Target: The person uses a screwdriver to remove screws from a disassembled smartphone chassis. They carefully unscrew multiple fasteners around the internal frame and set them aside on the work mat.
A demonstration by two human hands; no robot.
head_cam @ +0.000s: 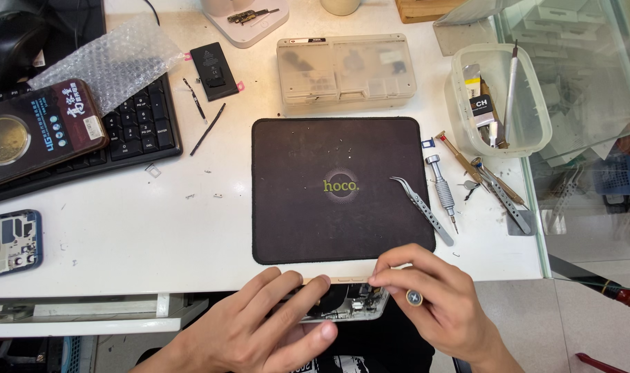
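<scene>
I hold an opened phone body (346, 304) at the near edge of the white table (121, 235), just below the front rim of the black work mat (342, 190). My left hand (260, 331) cups the body from below and from the left, fingers curled under and against it. My right hand (432, 297) pinches its upper gold-coloured edge between thumb and fingertips; a ring sits on one finger. Both hands are closed on the phone body. Its inside faces up, with small metal parts and connectors exposed; finer detail cannot be told.

The mat is a rounded rectangle, matte and soft-looking, bare apart from a few tiny screws near its top. Curved steel tweezers (420, 206) lie across its right edge. Just beyond, a knurled metal screwdriver (443, 190) and further slim tools lie close together on the table. A clear plastic tub (532, 131) holding more tools stands at the right rear, near the table's right edge.

Behind the mat stands a translucent parts box (346, 72). To the left rear lie a black battery (214, 70), two thin black picks, a sheet of bubble wrap (115, 59) and a black keyboard (139, 131). A phone in a blue case (11, 242) lies at the far left. The table surface left of the mat is open.
</scene>
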